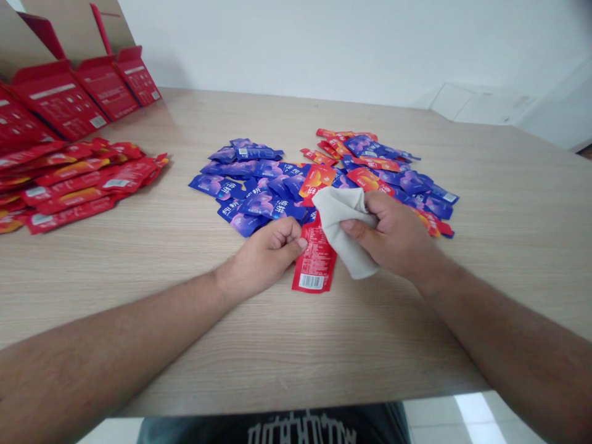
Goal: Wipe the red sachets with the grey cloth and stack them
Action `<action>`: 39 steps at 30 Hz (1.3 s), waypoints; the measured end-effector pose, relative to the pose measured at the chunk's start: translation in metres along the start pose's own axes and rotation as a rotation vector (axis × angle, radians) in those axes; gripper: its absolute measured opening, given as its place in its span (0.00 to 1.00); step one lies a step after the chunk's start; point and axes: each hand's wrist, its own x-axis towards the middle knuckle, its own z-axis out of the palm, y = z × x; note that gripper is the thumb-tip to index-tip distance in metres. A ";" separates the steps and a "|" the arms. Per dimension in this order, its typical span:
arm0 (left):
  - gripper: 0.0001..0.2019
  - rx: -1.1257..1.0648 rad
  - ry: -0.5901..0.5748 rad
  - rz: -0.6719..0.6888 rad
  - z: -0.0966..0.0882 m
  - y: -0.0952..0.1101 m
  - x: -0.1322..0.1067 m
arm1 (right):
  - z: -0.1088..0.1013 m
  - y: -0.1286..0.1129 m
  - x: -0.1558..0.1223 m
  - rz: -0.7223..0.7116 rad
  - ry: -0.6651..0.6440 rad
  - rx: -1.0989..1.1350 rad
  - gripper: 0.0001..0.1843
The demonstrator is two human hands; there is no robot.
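Red sachet lay on the counter at center, below the blue sachets; left hand pinned it steady while right hand clamped a beige cloth against it, hands just apart.

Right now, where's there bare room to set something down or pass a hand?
Bare wood runs along the tabletop right of the blue and red sachets, and in front of your left hand and right hand. A narrower strip separates the sachets from the red packets. Crowded around the hands.
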 end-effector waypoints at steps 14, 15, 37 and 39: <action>0.14 -0.165 -0.021 -0.054 -0.003 -0.001 0.003 | 0.004 -0.005 -0.006 -0.272 -0.059 -0.117 0.06; 0.14 -0.167 -0.013 -0.058 -0.002 -0.001 0.003 | 0.005 -0.007 -0.008 -0.280 -0.101 -0.112 0.05; 0.15 -0.200 -0.009 -0.084 -0.004 -0.003 0.004 | 0.005 -0.002 -0.008 -0.262 -0.077 -0.102 0.05; 0.15 -0.177 -0.006 -0.079 -0.004 -0.003 0.004 | 0.006 -0.004 -0.009 -0.281 -0.134 -0.096 0.05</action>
